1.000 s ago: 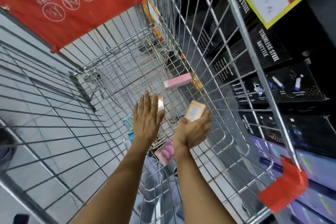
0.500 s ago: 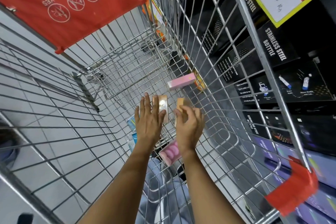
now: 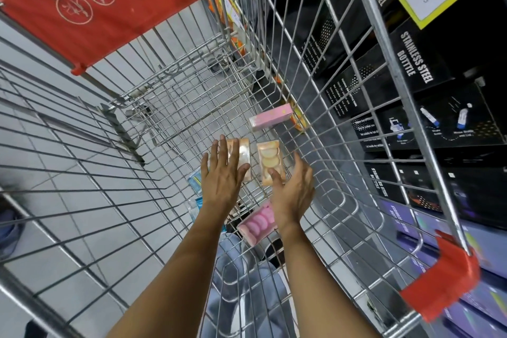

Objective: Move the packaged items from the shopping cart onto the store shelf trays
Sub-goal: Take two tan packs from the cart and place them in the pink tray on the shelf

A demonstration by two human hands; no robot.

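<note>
Down on the shopping cart [image 3: 343, 68] floor, several packages unmoved: two peach puff packs [image 3: 270, 162], pink box [image 3: 270, 117], pink puff pack [image 3: 256, 223]. Left hand [image 3: 223, 175] spread flat, right hand [image 3: 295, 191] open, neither holding anything. Most of the shelving probably left.

Two packs [image 3: 269, 162] lie side by side in the cart [image 3: 175, 107]; a box [image 3: 270, 117] lies beyond them, another pack [image 3: 256, 223] nearer.

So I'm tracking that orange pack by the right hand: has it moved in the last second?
Yes. The orange pack went from held up in the right hand to lying on the cart floor, beside the shiny pack.
</note>
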